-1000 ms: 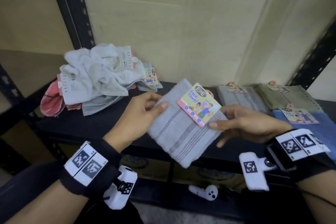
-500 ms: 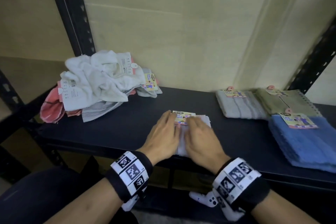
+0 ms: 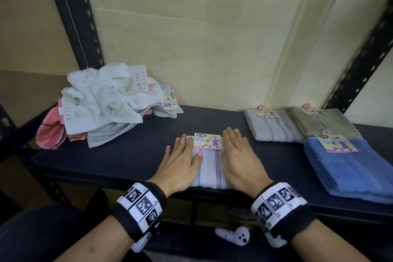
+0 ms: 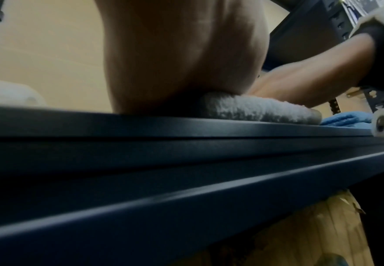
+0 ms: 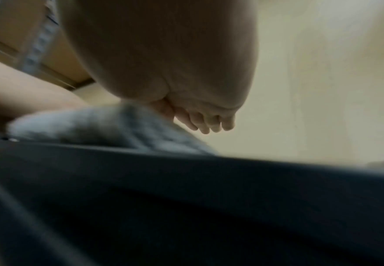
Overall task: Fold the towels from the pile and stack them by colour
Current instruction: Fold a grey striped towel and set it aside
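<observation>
A folded grey striped towel [image 3: 209, 168] with a pink card label [image 3: 208, 141] lies at the front middle of the dark shelf [image 3: 131, 151]. My left hand [image 3: 180, 159] lies flat on its left side and my right hand [image 3: 239, 157] flat on its right side, fingers straight. The left wrist view has the grey towel [image 4: 261, 110] pressed under my left hand's palm [image 4: 181, 59]. In the right wrist view my right hand [image 5: 170, 59] rests on the towel [image 5: 109, 124]. The unfolded pile [image 3: 106, 100] of white, pink and grey towels sits at the back left.
Three folded towels lie at the right: a grey one [image 3: 274, 125], an olive one [image 3: 323, 121] and a blue one [image 3: 348, 166]. Black shelf uprights [image 3: 76, 17] stand at both sides. A white controller [image 3: 236, 236] lies below the shelf.
The grey towel, held up in both hands a second ago, now lies on the shelf. Since half a second ago both hands have slid apart across it to its sides.
</observation>
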